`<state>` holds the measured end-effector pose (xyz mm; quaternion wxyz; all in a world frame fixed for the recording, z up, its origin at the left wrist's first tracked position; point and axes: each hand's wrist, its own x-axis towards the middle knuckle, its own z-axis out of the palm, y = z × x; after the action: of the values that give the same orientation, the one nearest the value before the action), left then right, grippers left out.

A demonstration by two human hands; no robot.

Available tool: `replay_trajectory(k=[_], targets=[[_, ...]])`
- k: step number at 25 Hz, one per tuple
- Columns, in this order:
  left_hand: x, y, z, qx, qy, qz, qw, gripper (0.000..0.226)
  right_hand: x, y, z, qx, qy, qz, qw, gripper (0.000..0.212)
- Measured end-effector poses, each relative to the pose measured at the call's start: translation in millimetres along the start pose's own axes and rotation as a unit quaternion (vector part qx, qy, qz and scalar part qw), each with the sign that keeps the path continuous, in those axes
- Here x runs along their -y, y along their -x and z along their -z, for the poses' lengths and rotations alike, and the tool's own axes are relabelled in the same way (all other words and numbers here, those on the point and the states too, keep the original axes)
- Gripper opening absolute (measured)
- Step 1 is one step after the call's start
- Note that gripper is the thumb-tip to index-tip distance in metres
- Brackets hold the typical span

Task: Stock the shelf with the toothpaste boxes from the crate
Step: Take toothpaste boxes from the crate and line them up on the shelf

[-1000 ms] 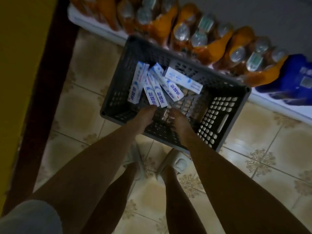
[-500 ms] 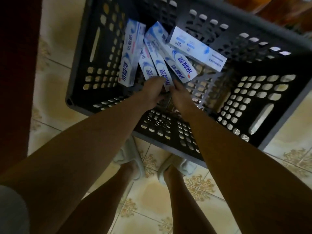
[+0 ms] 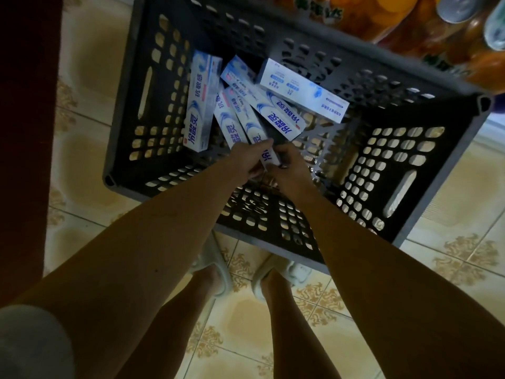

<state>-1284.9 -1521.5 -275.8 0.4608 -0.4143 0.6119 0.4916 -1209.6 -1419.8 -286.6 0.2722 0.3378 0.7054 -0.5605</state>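
A dark grey perforated crate (image 3: 404, 187) stands on the tiled floor in front of me. Several white and blue toothpaste boxes lie fanned out in its far left half. One box (image 3: 200, 101) lies apart at the left, another (image 3: 303, 90) lies crosswise at the back. Both my hands are down in the crate. My left hand (image 3: 246, 160) and my right hand (image 3: 289, 166) close together on the near end of one toothpaste box (image 3: 254, 132) in the middle of the fan. Its near end is hidden by my fingers.
Orange drink bottles (image 3: 426, 28) stand on a low shelf just behind the crate at the top right. A dark red post (image 3: 24, 132) runs down the left side. My feet in pale slippers (image 3: 216, 272) stand right against the crate's near wall.
My head has come lower and closer to the crate. Both hands have reached further in, from the near edge onto the middle box, and have closed on it.
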Motion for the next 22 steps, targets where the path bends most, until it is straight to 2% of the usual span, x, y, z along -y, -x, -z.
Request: replay_trajectory(k=[3,6,10,13,15,16,17,18,19,20,21,22], targets=[[1,1,8,0.031,-0.038,-0.018,0.999,0.037,3,11,2,-0.022,0.005,0.001,1.000,0.029],[1,15,15,0.037,-0.071,-0.013,0.997,0.033,10,31,2,-0.020,-0.011,0.007,1.000,0.036],[-10,51,12,0.053,-0.020,0.020,0.998,0.038,34,63,6,-0.070,-0.057,0.019,0.996,0.041],[-28,88,15,0.102,0.002,0.043,0.994,0.029,69,88,26,-0.095,-0.015,0.053,0.994,0.040],[-46,119,21,0.101,-0.056,0.042,0.992,0.031,94,106,43,-0.088,0.014,0.069,0.994,0.039],[-52,134,27,0.067,-0.134,0.012,0.989,0.040,105,116,51,-0.079,0.030,0.073,0.994,0.039],[-59,151,35,0.008,-0.238,-0.050,0.970,0.047,119,128,59,-0.069,0.050,0.080,0.993,0.039],[-66,168,43,-0.062,-0.346,-0.146,0.925,0.045,135,141,66,-0.052,0.071,0.088,0.992,0.040],[-73,184,51,-0.092,-0.419,-0.254,0.867,0.033,149,153,73,-0.032,0.090,0.094,0.991,0.040],[-83,204,58,-0.058,-0.463,-0.324,0.823,0.017,167,167,81,-0.011,0.109,0.106,0.988,0.041],[-93,221,65,0.017,-0.503,-0.348,0.791,0.020,183,180,89,0.008,0.128,0.114,0.985,0.041],[-104,240,70,0.102,-0.544,-0.339,0.761,0.043,202,198,97,0.023,0.142,0.125,0.982,0.041]])
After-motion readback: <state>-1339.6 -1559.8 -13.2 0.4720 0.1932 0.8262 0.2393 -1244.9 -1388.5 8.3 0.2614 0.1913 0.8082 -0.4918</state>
